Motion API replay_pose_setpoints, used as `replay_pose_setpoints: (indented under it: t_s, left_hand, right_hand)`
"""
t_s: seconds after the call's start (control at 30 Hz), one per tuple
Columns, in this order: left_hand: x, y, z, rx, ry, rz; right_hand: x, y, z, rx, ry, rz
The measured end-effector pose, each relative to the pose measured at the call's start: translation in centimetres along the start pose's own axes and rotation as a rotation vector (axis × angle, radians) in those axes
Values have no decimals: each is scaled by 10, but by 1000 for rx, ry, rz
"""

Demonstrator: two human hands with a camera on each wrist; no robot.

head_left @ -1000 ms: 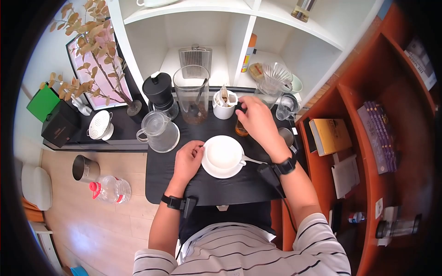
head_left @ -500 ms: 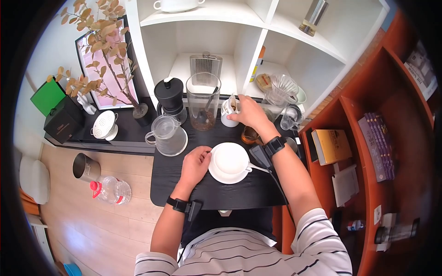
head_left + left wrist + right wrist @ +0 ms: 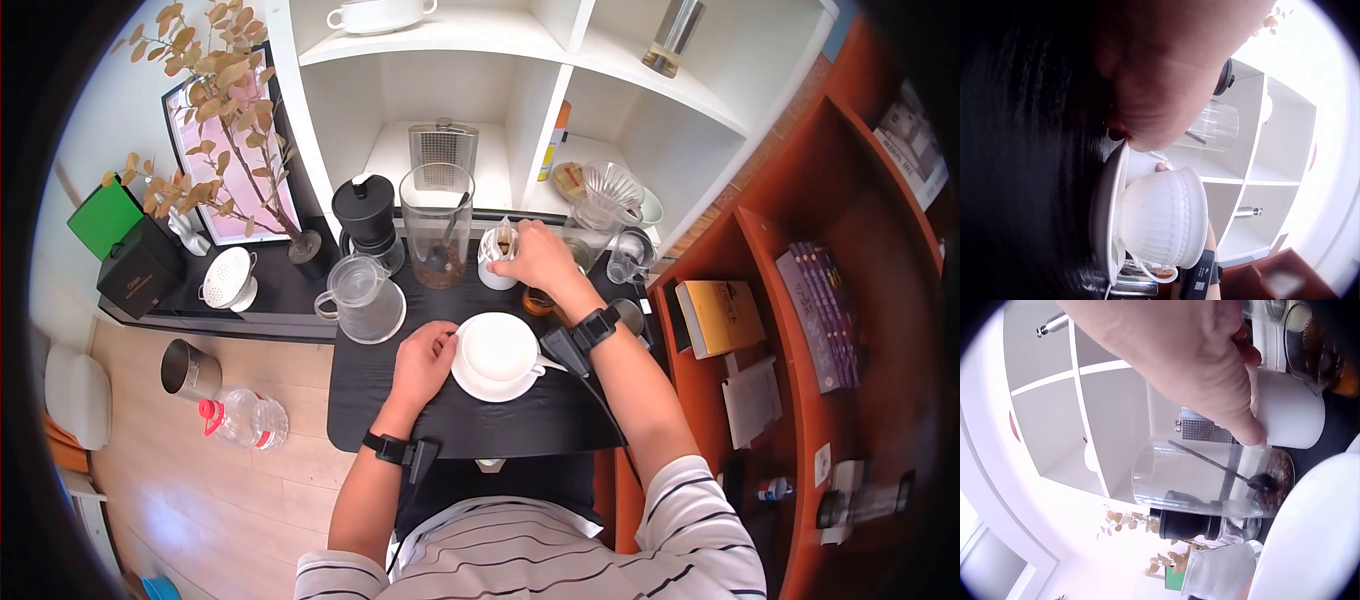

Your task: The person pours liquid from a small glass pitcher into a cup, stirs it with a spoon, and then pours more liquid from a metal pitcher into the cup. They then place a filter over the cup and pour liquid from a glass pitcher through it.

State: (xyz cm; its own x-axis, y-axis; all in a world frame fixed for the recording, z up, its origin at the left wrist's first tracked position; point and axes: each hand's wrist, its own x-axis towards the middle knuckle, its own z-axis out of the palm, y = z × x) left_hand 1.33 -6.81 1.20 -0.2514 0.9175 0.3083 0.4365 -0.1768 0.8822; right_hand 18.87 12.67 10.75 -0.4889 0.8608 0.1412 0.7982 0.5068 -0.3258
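My right hand [image 3: 545,262] grips a white mug [image 3: 497,272] toward the back of the black table, its thumb on the side nearest me. In the right wrist view the thumb and fingers straddle the mug [image 3: 1288,409] near its rim. A paper drip bag [image 3: 505,240] sits on top of the mug. Closer to me, a white cup [image 3: 497,348] stands upright on a white saucer [image 3: 488,394], a spoon handle [image 3: 553,365] sticking out to the right. My left hand [image 3: 424,362] pinches the saucer's left edge; the left wrist view shows its fingertips at the rim.
Just right of the mug is a glass vessel of amber liquid [image 3: 537,301]. A tall glass cylinder [image 3: 437,225], a black grinder [image 3: 366,215] and a glass jug [image 3: 362,295] stand to its left. White shelves [image 3: 450,85] rise behind, and brown shelves [image 3: 745,290] flank the right.
My right hand has shifted from the mug's right side to a grip around the mug. My left hand stays at the saucer's edge. The head view has tilted slightly.
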Motion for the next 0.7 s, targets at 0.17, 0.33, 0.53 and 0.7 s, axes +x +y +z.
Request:
replay_pose_setpoints:
  t_s: [0.17, 0.33, 0.53, 0.7]
  left_hand:
    - [0, 3, -1, -5, -20, -50]
    - [0, -5, 2, -30, -9, -45]
    - [0, -13, 5, -94, 35, -67]
    - [1, -19, 4, -117, 71, -84]
  right_hand:
    - [-20, -8, 1, -45, 56, -15]
    - [-39, -10, -4, -60, 74, -87]
    - [-46, 3, -8, 67, 138, -119]
    - [-41, 16, -2, 254, 139, -80]
